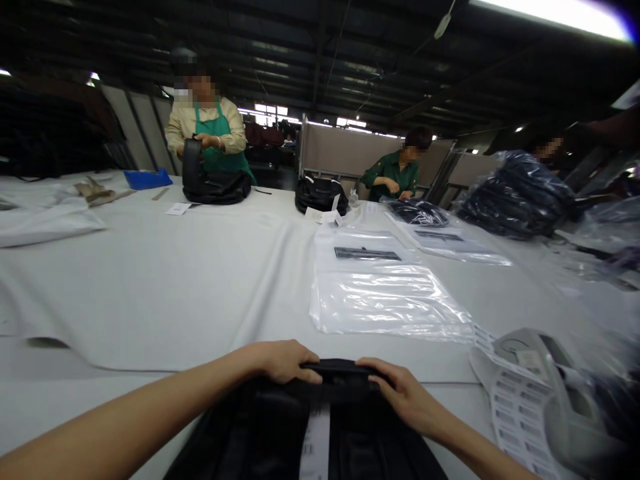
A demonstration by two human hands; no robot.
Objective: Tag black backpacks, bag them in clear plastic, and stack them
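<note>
A black bag (280,433) fills the bottom middle of the head view, lying close in front of me. My left hand (289,362) is closed on the left part of its top edge, the thumb on the near side and the fingers over the back. On the right part of that same edge, my right hand (397,388) pinches in a like way. A white printed strip (316,440) hangs down the front of the bag between the two hands. The bag's lower part is cut off by the frame.
Clear plastic bags (380,293) lie flat ahead. At right stands a grey label dispenser (570,393) with a label strip (520,413). Across the table, one person in a green apron (225,133) handles a black bag (220,187); another works beside wrapped bags (517,193).
</note>
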